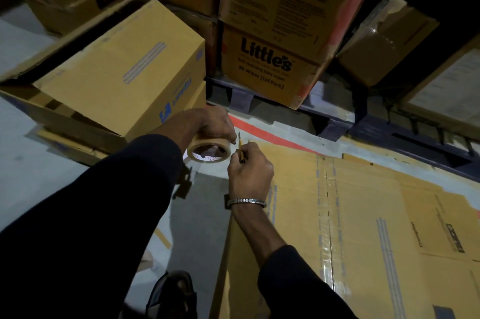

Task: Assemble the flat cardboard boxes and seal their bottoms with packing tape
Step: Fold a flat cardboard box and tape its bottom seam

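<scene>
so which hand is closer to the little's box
Left. The left hand grips the tape roll just below the Little's box; the right hand, pinching a cutter, sits lower.

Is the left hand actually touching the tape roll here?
Touching. The head view shows the left hand gripping the tape roll from above, fingers curled over its outer rim, with no gap visible.

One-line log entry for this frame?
step: cutting tape | left hand: holds tape roll | right hand: grips cutter at roll | box: under hands, seam taped
</scene>
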Motion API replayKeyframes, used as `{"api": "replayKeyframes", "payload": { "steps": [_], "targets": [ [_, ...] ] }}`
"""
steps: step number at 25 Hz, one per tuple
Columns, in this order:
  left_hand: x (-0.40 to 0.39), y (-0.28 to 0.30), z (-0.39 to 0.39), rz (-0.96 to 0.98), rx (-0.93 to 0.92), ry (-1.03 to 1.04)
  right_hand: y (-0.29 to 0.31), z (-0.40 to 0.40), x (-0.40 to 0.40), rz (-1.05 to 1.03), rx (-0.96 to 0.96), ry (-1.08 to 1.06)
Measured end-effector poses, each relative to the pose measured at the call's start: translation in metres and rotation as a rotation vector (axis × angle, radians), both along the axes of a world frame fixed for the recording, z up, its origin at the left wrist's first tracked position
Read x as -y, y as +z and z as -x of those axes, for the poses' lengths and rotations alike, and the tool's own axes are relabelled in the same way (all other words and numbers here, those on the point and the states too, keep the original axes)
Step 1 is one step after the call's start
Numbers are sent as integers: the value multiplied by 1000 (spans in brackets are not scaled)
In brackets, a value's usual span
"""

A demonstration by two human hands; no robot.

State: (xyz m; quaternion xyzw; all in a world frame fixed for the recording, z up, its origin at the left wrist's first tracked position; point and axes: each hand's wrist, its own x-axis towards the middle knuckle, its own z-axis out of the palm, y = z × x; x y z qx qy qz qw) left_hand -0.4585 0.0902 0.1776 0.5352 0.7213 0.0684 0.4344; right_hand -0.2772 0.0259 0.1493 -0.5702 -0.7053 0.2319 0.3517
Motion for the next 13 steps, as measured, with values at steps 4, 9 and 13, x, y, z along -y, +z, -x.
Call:
{"api": "replayKeyframes", "payload": {
  "steps": [4,9,13],
  "targets": [
    [-1,-2,-2,7,-25,-17,4,-2,11,47,25,-3],
    [2,-5,6,-21,-81,39,4,-17,34,46,72,21],
    [16,-2,21,-39,-11,98,21,-36,40,75,-152,-63]
  ]
}}
